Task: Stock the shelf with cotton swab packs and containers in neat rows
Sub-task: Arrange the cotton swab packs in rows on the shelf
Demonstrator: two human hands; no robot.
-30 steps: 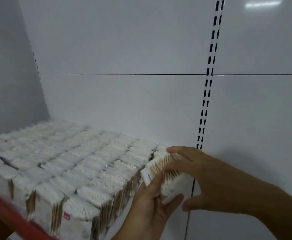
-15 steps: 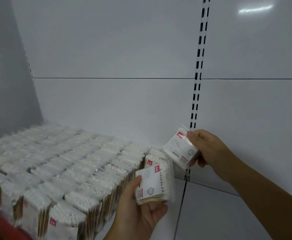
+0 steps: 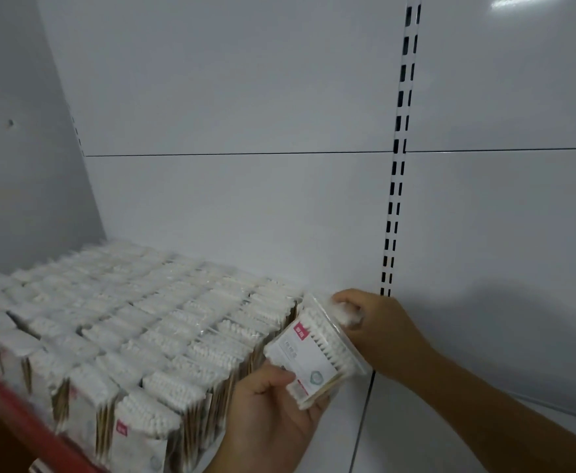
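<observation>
Several rows of clear cotton swab packs [image 3: 143,322] stand upright on the white shelf [image 3: 450,442] and fill its left part. My left hand [image 3: 273,418] grips a small stack of swab packs [image 3: 314,360] with a white label and red tags, held tilted at the right end of the rows. My right hand [image 3: 382,332] is low at the back wall, just behind that stack. Its fingers are closed on a single swab pack [image 3: 346,314], which is blurred and partly hidden by the stack.
A white back panel rises behind the shelf, with a slotted upright [image 3: 397,172] just above my right hand. A grey side wall [image 3: 24,165] closes the left. A red front rail [image 3: 24,418] runs along the shelf's near edge. Bare shelf lies to the right.
My right hand has taken one pack off the stack, lifted it, then brought it down to the back of the shelf beside the last row. My left hand keeps the stack.
</observation>
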